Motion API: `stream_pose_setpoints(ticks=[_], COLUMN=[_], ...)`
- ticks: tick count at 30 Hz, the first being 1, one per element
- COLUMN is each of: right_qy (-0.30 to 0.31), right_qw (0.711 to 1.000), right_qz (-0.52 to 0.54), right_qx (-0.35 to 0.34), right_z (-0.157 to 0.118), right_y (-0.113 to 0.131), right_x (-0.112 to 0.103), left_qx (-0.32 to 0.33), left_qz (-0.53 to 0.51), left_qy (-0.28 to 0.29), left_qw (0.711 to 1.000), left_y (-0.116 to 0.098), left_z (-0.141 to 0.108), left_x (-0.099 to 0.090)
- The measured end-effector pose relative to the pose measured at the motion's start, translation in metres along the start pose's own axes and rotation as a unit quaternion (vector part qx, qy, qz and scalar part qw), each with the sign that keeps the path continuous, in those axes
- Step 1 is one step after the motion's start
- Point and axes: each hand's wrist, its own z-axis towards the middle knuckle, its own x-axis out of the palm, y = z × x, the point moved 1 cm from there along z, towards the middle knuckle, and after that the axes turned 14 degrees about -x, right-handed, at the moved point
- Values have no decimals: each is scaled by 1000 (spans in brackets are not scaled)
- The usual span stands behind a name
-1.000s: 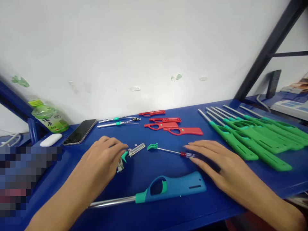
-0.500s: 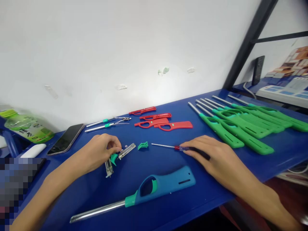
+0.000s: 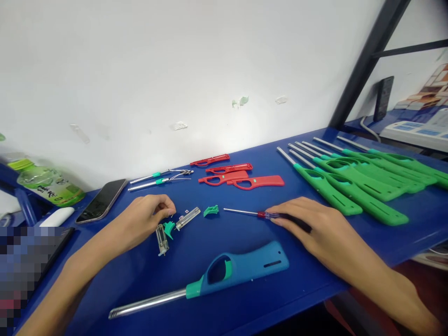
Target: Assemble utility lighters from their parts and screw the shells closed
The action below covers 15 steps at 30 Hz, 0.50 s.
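My left hand [image 3: 149, 217] is closed in a pinch just above the table; whatever its fingertips hold is too small to make out. Beneath and beside it lie a clear fuel tank [image 3: 162, 240], a green trigger [image 3: 169, 228] and a second clear tank [image 3: 188, 218]. Another green trigger [image 3: 211, 211] is a little to the right. The fingers of my right hand [image 3: 303, 217] are closed round the dark handle of a screwdriver [image 3: 268, 215], whose shaft points left along the table. In front of both hands lies a whole blue long-nosed lighter [image 3: 241, 268], its metal tube toward the left.
Several red lighter shells [image 3: 257, 182] and two metal lighter tubes [image 3: 150, 183] with wires lie toward the wall. Several green lighters [image 3: 336, 186] are at the right. A phone [image 3: 101, 200] and a green-capped bottle [image 3: 49, 184] stand at the left. A black post [image 3: 367, 65] rises behind.
My left hand has lifted slightly away from the green trigger and clear tank, uncovering more of them. My right hand keeps its hold on the screwdriver. The view has shifted slightly.
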Motion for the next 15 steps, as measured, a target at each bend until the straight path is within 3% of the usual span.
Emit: stream_pose_setpoints(ticks=[5,10,15], right_qy=[-1,-25,-82], right_qw=[1000,999,995], right_qz=[7,23,35], right_qx=[12,30,54], right_z=[-1,0,4], right_y=[0,4,10], right_x=[1,-2,-11], left_qx=[2,20,13], left_qz=[-61,-154,-203], left_qy=[-9,15,-31], left_qw=[998,988,979], left_y=[3,-9,-27], left_z=[-3,-10,-26], left_x=[-2,-3,-8])
